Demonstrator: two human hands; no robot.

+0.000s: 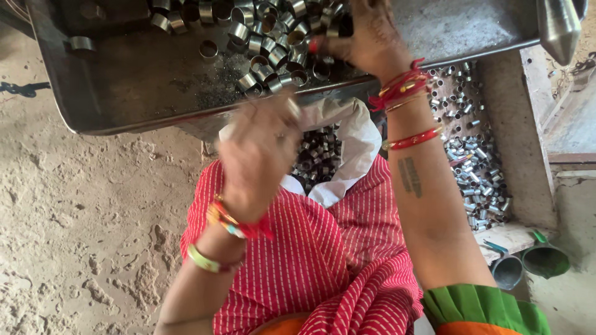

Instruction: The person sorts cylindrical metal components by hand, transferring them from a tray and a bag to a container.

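Head view: metal rings, tray and sack

One grey steel tray [124, 93] bears several dozen short silver metal rings [273, 53], too crowded to count. Right hand [366, 37], fingers spread, touches the heap. Left hand [257, 158], blurred, hovers above one white sack [354, 146] of rings; its grip cannot be told. Two funnels [528, 263] stand partly cut off.

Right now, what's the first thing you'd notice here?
The heap of shiny metal rings in the big steel tray at the top, where the right hand reaches in among them. Below it the left hand, blurred, hangs over a white sack with more rings inside. The bright red striped cloth over the person's lap fills the bottom, and another pile of small metal sleeves lies to the right.
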